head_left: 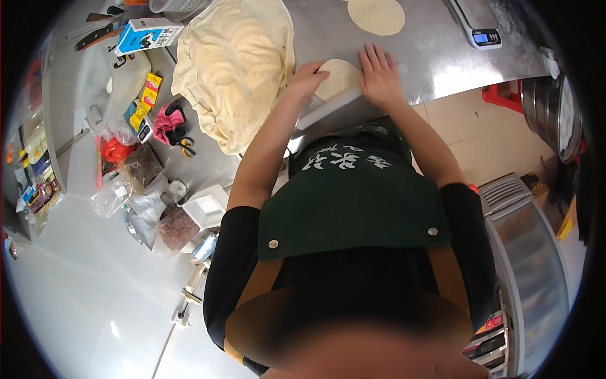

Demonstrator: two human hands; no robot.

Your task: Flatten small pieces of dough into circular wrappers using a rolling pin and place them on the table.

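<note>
A flat round of pale dough (339, 81) lies on the steel table near its front edge, between my two hands. My left hand (307, 78) is closed at the round's left edge, with the thumb over the dough and the other fingers curled. On the opposite side my right hand (380, 77) lies with its fingers stretched out, touching the right edge of the round. Farther back rests a larger flat dough round (377, 15), partly cut off by the top of the view. Left of my left hand spreads a big rumpled cream cloth (233, 69); whatever it covers is hidden.
A digital scale (485, 38) stands at the back right. Leftward are a blue and white carton (148, 36), knives (98, 39), scissors (184, 146), a pink cloth (168, 124), plastic bags and a white tray (206, 207). Stacked metal steamers (549, 117) stand beyond the table's right end.
</note>
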